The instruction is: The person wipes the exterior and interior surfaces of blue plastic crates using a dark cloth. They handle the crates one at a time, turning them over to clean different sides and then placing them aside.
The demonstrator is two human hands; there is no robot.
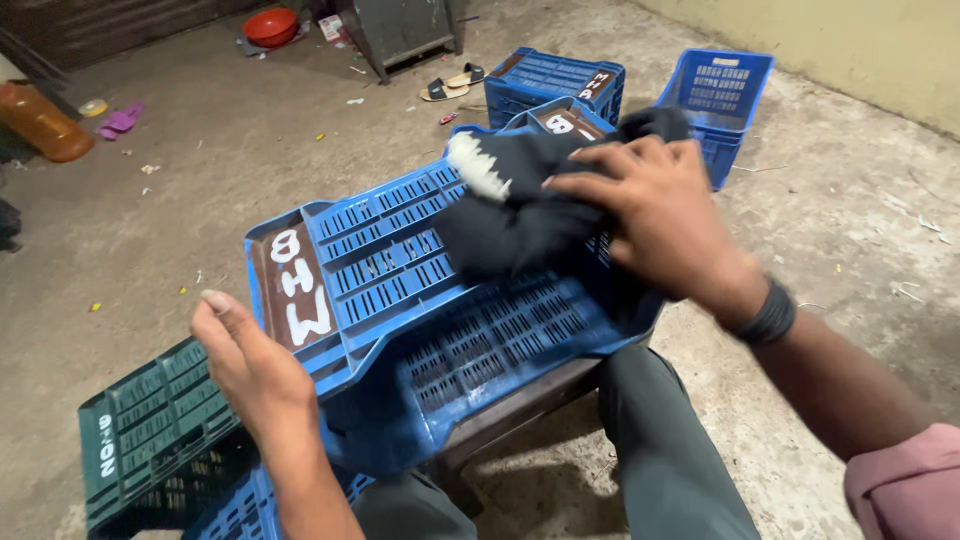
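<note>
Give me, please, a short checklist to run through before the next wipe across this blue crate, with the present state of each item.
1. Right hand grips the dark cloth: ok, fingers closed over it.
2. Cloth lies on the blue crate: ok, pressed against its slatted wall.
3. Left hand steadies the crate: ok, at its near corner.
4. Crate rests firmly on the lap: cannot tell, it sits tilted over the knees.
5. Green crate out of the way: ok, low at the left.
6. Cloth clean enough: cannot tell, only a pale frayed edge shows.
</note>
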